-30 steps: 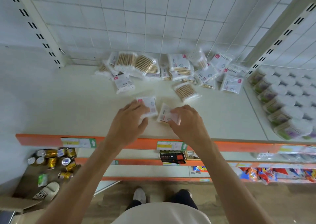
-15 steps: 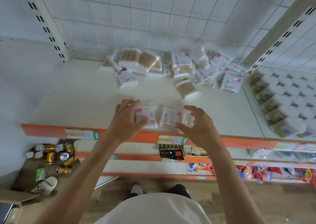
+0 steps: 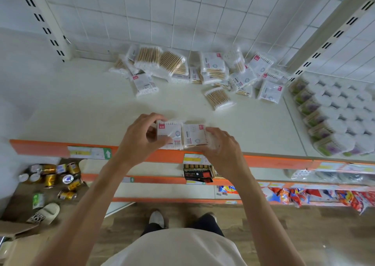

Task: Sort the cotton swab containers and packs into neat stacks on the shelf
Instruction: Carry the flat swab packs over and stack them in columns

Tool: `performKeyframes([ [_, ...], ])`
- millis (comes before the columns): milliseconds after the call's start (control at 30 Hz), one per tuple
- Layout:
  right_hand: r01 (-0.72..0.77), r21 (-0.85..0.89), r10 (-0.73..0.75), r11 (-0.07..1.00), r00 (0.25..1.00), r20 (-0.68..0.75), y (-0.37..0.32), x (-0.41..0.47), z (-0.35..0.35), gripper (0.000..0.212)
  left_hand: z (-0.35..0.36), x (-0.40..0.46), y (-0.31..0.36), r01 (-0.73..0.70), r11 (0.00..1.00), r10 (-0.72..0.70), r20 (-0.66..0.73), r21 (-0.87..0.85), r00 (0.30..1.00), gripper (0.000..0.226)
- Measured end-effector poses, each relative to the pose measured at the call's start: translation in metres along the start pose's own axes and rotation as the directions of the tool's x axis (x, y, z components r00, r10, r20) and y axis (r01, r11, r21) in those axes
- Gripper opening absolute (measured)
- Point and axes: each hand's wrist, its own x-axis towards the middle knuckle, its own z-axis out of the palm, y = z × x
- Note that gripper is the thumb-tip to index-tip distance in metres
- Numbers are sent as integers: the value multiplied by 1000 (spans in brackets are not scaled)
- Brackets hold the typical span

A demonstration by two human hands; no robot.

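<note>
Closing since earlier: left hand (image 3: 142, 138) | right hand (image 3: 221, 146) | apparently gripping packs (image 3: 182, 134)

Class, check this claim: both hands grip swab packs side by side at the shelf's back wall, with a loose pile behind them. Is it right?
Not quite. The head view shows the left hand and right hand gripping the two packs at the shelf's front edge, not the back wall. The loose pile does lie behind them.

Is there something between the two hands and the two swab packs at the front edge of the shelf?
Nothing visible. The left hand already grips the left pack and the right hand holds the right pack; both packs lie side by side on the shelf.
</note>
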Motion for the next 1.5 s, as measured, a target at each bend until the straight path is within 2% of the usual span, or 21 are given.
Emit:
performKeyframes([
  [200, -7, 17, 7, 1000, 999, -33, -1, -2, 11, 70, 3, -3, 1, 2, 998, -5, -41, -63, 999, 50],
  [267, -23, 86, 26, 996, 999, -36, -1, -1, 12, 71, 2, -3, 0, 9, 997, -13, -52, -77, 999, 53],
  [333, -35, 178, 44, 983, 998, -44, -4, 1, 13, 63, 2, -4, 1, 10, 997, -14, -59, -76, 998, 57],
  [433, -1, 163, 17, 987, 995, -97, -5, 1, 15, 47, 0, -3, 0, 31, 997, -37, -67, -77, 997, 62],
  [533, 29, 198, -1, 980, 990, -142, -5, -1, 20, 44, -3, -3, 0, 52, 995, -57, -64, -81, 996, 64],
  [700, -4, 359, 79, 933, 977, -196, -5, 4, 20, 45, -6, -5, 4, 84, 987, -87, -12, -134, 996, 58],
  [767, -25, 369, 92, 929, 982, -165, -5, 11, 18, 53, -7, -6, 6, 78, 986, -77, 15, -146, 997, 56],
  [867, -75, 266, 78, 961, 997, -1, 0, 19, 11, 69, -8, -5, 9, 85, 982, -77, 56, -167, 995, 51],
  [967, -4, 249, -11, 969, 998, 57, 5, 15, -4, 48, -9, -8, 15, 98, 979, -91, 46, -180, 995, 46],
  [1033, 57, 312, -55, 948, 998, -13, 13, 6, -21, 40, -9, -12, 28, 64, 989, -63, 16, -135, 998, 45],
  [1100, 83, 405, -54, 910, 995, -84, 27, -7, -45, 40, -6, -11, 49, 7, 995, -7, 3, -100, 1000, 44],
  [1167, 108, 458, -68, 882, 992, -104, 47, -22, -70, 35, 4, -8, 76, -39, 995, 41, 16, -96, 999, 45],
  [1267, 145, 448, -87, 882, 985, -148, 87, -51, -105, 28, 39, -4, 118, -84, 989, 95, 90, -123, 991, 45],
  [1400, 137, 462, 5, 876, 956, -294, 151, -92, -150, 27, 110, 0, 170, -108, 979, 147, 232, -173, 962, 48],
  [1500, 127, 479, 47, 868, 941, -335, 188, -113, -171, 26, 149, -2, 198, -97, 973, 154, 280, -208, 948, 51],
])
